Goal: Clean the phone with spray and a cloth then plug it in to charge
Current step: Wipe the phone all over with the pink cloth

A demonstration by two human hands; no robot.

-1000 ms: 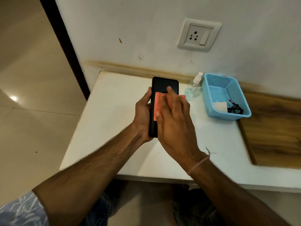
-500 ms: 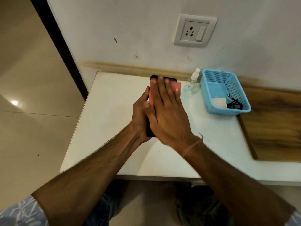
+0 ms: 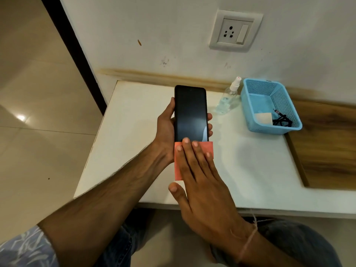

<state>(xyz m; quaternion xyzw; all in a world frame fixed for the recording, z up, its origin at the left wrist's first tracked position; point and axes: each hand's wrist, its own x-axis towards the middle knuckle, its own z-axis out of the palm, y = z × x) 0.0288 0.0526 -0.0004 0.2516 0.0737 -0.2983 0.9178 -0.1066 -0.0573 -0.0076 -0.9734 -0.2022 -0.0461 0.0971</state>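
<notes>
While the white table (image 3: 134, 116) serves as the work surface, the left hand (image 3: 165, 132) holds the phone (image 3: 190, 112) above it, screen up, with the thumb curled on one long edge and the fingertips wrapped round the other. The right hand (image 3: 204, 189) lies flat, fingers straight and close together, pressing the pink cloth (image 3: 209, 149) onto the phone's near end; it grips nothing. The step in hand appears to be wiping the screen, so charging is not yet begun. The next move probably calls for more strokes along the glass, then setting the cloth down to free a hand for the plug. A wooden panel (image 3: 327, 147) adjoins the table on the right. A blue basket (image 3: 250, 105) stands by the wall, holding a pale square block (image 3: 263, 118), possibly the charger, and a black cable (image 3: 282, 122). The wall socket (image 3: 234, 30) sits above; its switch position cannot be read. A clear spray bottle (image 3: 227, 101), just beside the basket, stands near the likely reach toward the cable and could be knocked.
</notes>
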